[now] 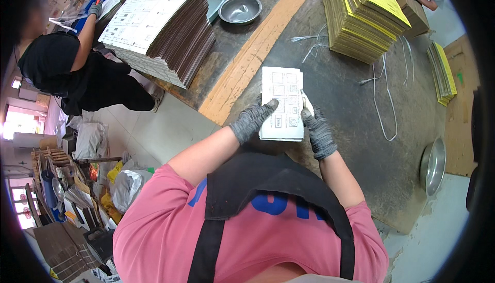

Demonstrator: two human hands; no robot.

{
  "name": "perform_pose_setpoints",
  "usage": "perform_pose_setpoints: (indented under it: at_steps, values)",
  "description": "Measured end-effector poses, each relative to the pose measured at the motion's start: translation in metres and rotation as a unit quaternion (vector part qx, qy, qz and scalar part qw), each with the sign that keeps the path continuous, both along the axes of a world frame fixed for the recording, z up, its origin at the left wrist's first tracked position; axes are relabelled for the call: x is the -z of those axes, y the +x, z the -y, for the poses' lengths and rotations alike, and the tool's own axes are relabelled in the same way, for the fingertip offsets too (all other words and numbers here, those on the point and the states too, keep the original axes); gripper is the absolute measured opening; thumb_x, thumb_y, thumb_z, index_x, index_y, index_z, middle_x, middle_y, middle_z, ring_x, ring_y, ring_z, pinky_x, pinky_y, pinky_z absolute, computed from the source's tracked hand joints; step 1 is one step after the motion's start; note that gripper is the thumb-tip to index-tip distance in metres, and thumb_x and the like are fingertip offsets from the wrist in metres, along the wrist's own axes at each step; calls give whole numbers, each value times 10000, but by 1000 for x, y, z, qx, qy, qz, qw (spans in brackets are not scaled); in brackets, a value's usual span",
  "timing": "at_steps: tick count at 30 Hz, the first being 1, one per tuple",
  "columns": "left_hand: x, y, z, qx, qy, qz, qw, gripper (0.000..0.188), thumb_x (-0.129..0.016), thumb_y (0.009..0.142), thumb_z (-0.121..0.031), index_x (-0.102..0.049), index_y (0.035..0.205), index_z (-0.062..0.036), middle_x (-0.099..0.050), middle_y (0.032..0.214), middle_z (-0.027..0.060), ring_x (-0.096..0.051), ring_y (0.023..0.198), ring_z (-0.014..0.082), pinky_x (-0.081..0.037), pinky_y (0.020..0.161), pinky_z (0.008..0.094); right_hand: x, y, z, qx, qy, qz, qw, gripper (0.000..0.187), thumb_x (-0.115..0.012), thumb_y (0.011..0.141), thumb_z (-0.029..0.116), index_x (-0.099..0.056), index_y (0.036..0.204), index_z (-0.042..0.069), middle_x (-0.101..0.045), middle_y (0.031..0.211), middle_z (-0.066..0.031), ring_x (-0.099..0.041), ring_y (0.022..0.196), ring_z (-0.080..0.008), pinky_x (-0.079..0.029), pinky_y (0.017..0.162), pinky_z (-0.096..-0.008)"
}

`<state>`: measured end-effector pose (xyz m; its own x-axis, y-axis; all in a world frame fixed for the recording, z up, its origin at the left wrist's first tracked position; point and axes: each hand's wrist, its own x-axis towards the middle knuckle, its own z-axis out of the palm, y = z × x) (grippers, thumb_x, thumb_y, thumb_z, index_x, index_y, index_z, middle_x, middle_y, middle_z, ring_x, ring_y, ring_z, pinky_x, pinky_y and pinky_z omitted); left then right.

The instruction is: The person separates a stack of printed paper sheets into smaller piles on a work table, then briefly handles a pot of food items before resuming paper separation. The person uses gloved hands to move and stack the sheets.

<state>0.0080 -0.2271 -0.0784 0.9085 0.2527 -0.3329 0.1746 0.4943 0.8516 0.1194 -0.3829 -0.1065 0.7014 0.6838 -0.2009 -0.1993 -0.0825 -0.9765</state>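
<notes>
Left hand [253, 120], gray knit glove, grasping the left side of a small stack of white printed cards [281, 109], thumb pressed on the top face. Right hand [319, 131], same kind of glove, at the stack's right edge, fingers curled around a small white item [308, 103] (too small to say what it is). Card stack is in front of the chest, over the near edge of the bench [356, 128], roughly squared, lower edges slightly uneven; can't tell if it touches the surface.

Left of it, a worn wooden strip [258, 51] runs diagonally across the bench. Beyond the strip: tall pile of white printed sheets [154, 28], with a metal bowl [240, 10] just beside a pale blue tray [216, 0]. Far right: tall yellow-topped pile [361, 22], loose white string [390, 126] near it, smaller yellow bundle [442, 74], second metal bowl [433, 167] by the right edge. Co-worker in black [56, 69] stands at left, one gloved hand raised near more sheets.
</notes>
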Motion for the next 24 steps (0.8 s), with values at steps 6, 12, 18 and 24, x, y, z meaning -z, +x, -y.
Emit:
perform_pose_setpoints:
  at_steps: [6,12,18,24]
  values:
    - [-4,-2,-10,-21,-21,6,1000,550,-563,817,-265,-323,1237,-3,-496,1114,114,-512,984,187,-453,800,297,-1,-4,0,8,-10,9,1000,499,-585,774,381,-482,1062,-13,-551,879,-81,-493,767,-123,-414,701,-243]
    - [9,-9,-33,-38,-172,-45,983,478,-547,817,-210,-375,1206,6,-504,1120,149,-526,991,241,-457,821,330,-9,29,21,144,59,-167,973,364,-553,810,257,-525,1004,-49,-575,945,-119,-537,818,-183,-433,760,-299]
    - [12,-6,-31,-7,-142,-32,989,538,-568,802,-233,-346,1233,0,-489,1144,149,-511,1018,244,-448,841,340,5,19,23,121,11,-186,975,279,-565,799,245,-547,923,-4,-557,829,-59,-519,728,-134,-437,673,-247]
    - [-9,-3,-22,-20,-182,-90,979,577,-587,787,-322,-365,1221,-11,-494,1138,150,-515,1011,246,-449,840,350,9,5,14,93,2,-213,973,340,-531,803,296,-525,1005,23,-541,649,4,-481,599,-99,-411,596,-238]
